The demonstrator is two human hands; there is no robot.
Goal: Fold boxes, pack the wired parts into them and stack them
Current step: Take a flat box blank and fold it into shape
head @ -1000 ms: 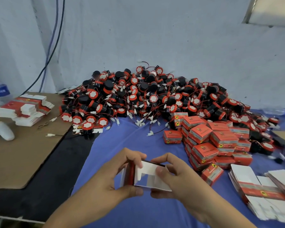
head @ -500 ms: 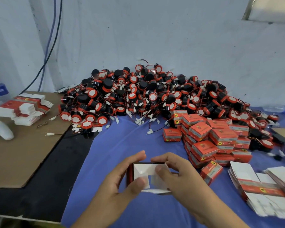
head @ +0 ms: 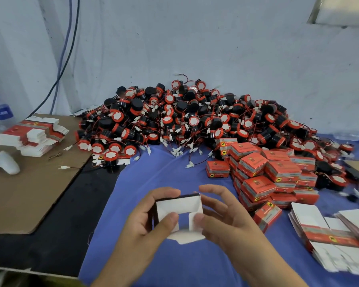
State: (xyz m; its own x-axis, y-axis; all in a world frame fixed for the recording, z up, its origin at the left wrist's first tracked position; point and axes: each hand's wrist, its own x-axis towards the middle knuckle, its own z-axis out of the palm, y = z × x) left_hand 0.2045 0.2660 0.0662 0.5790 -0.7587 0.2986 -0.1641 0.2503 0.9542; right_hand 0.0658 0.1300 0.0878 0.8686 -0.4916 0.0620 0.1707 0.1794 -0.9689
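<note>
Left hand (head: 145, 220): gripping left end of the box (head: 177, 206), thumb pressing a white flap.
Right hand (head: 226, 216): gripping right end, thumb pressing likewise.
Box: sitting between both hands, long axis running left-right, loose flap hanging toward the person.
Wired parts (head: 195, 121): lying heaped straight ahead, well apart.
Packed boxes (head: 267, 172): lying ahead-right, nearer the right hand.
</note>
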